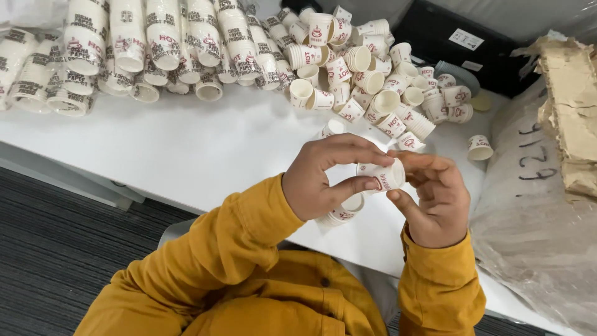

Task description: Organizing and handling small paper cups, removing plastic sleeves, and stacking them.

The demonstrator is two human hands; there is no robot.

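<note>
Nearest cam: mustard-yellow sleeves, both arms coming up from 6 o'clock over the white counter (186, 143).

Left hand (323, 177) and right hand (435, 199) meet approx frame center, both on one small paper cup (382, 176), white w/ red print, lying on its side, held above the counter edge. Left grip: thumb under, fingers arched over the top, pinching the cup's base end. Right grip: thumb and fingertips closed on the cup's rim end at 3 o'clock of it, palm facing up-left.

Just below the left hand, at 6 o'clock of the held cup, a short stack of cups (342, 214) sits on the counter, partly hidden by the hand.

Farther, 12 to 1 o'clock: loose cup pile (373, 81), same white/red type, jumbled, some nested in short stacks, some on their sides. One stray cup (479, 147) lies apart at 2 o'clock, near the sack.

Far 10 to 11 o'clock: long wrapped cup sleeves (149, 43) lying side by side in clear plastic.

3 o'clock: big grey-brown sack (528, 218) w/ torn cardboard (572, 106) on top. Far 1 o'clock: black case (448, 43). Dark carpet floor (56, 249) at 8 o'clock.
</note>
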